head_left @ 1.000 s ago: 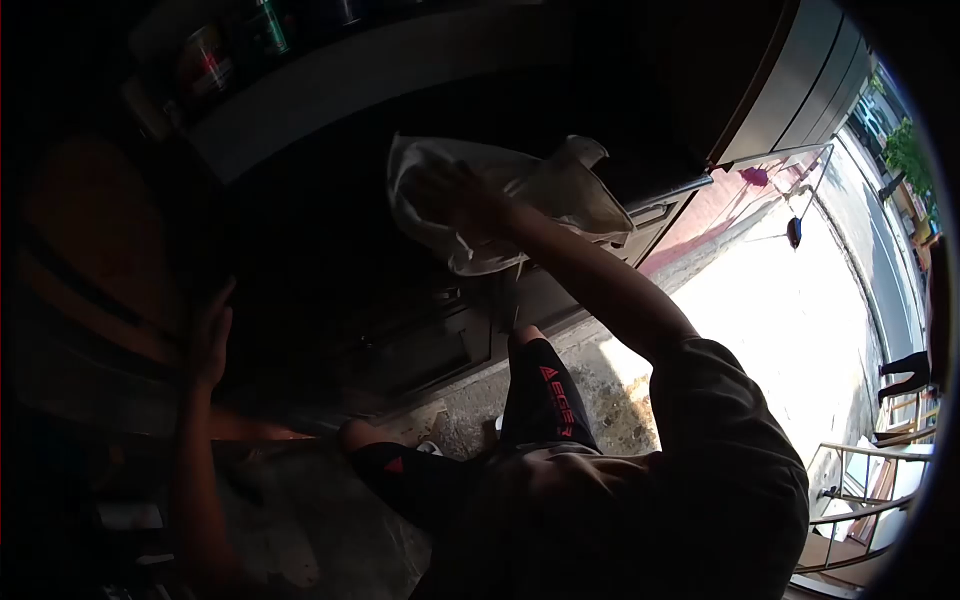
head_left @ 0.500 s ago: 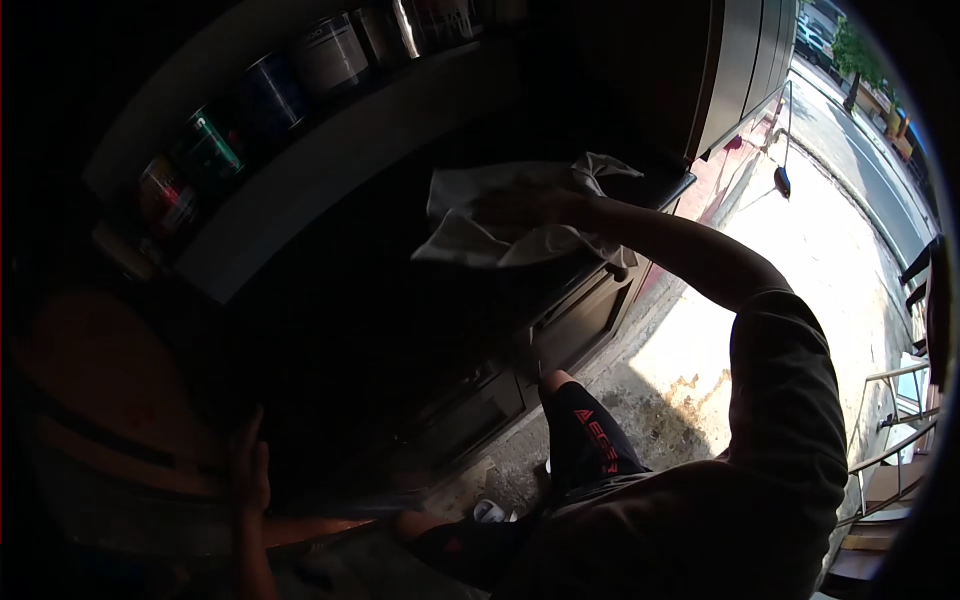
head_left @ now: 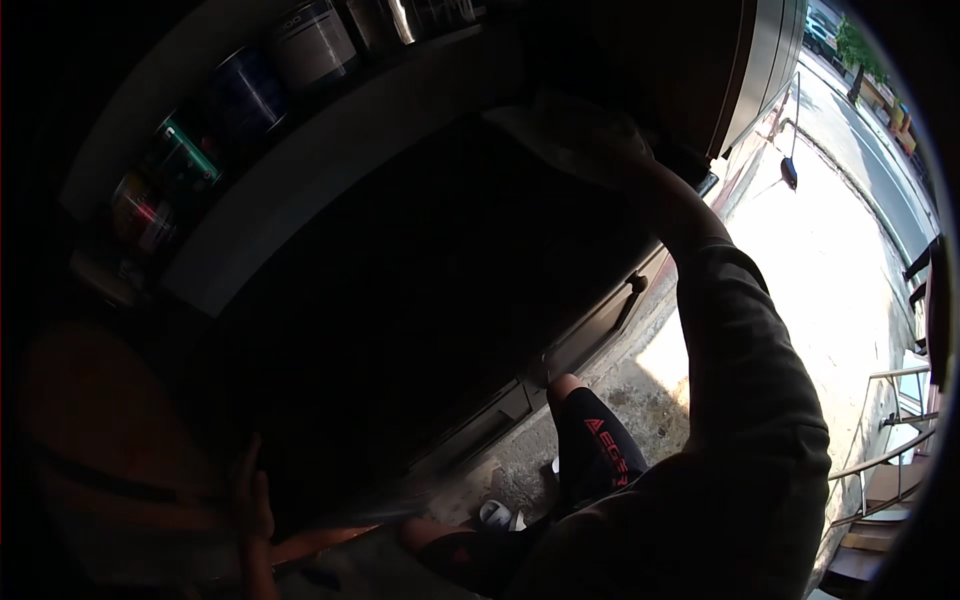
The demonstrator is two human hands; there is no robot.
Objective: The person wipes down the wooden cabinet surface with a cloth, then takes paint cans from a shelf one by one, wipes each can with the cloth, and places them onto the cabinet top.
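In deep shadow, my right hand [head_left: 607, 160] presses a pale cloth [head_left: 535, 128] onto the dark countertop [head_left: 400, 270], near its far right corner. The cloth is bunched around the hand, and the fingers are hard to make out. My left hand [head_left: 257, 500] is at the lower left, fingers stretched out, by the near left end of the counter and a brown, wooden-looking rounded surface [head_left: 105, 385]. It holds nothing that I can see. Below the countertop edge are cabinet doors [head_left: 590, 340] with a dark knob [head_left: 637, 284].
Several cans, among them a blue can [head_left: 247, 90] and a green can [head_left: 190, 148], line a raised shelf [head_left: 225, 270] behind the counter. A tall panel [head_left: 735, 80] rises at the right end. Beyond lie sunlit pavement [head_left: 810, 260], a long-handled dustpan-like object [head_left: 789, 172] and a metal rack [head_left: 890, 440].
My right hand has swept the cloth away from me and to the right, into the back corner, and the cloth has bunched up. My left hand stays about where it was.
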